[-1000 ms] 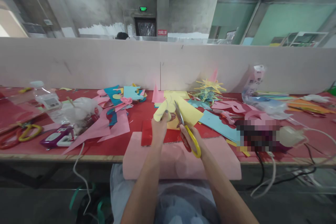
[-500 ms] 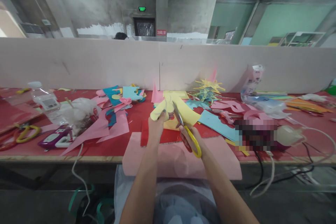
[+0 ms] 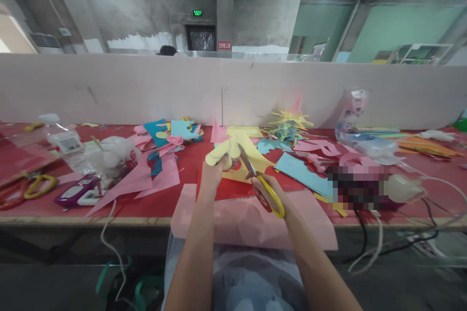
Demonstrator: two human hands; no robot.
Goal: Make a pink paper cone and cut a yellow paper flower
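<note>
Pinched in my left hand [image 3: 216, 171] is a sheet of yellow paper [image 3: 251, 151] with a curved, partly cut edge. My right hand [image 3: 265, 189] grips a pair of scissors [image 3: 274, 196] by the yellow handles. Their metal blades point up and left and meet the yellow paper near its middle. Whether the blades are fully closed is hard to make out. Beneath both hands lie a red board [image 3: 233, 190] and a large pink sheet [image 3: 251, 223] that hangs over the table's front edge.
Pink scraps [image 3: 166, 175], blue paper [image 3: 302, 173] and a pile of yellow and green cutouts [image 3: 290, 124] lie around. At left are a plastic bottle [image 3: 60, 133], a purple device [image 3: 80, 190] and other scissors [image 3: 40, 187]. A white partition [image 3: 146, 87] stands behind; cables hang at right.
My left hand has shifted slightly left and down with the yellow paper. My right hand with the scissors has moved a little right. The paper's right part has turned lower.
</note>
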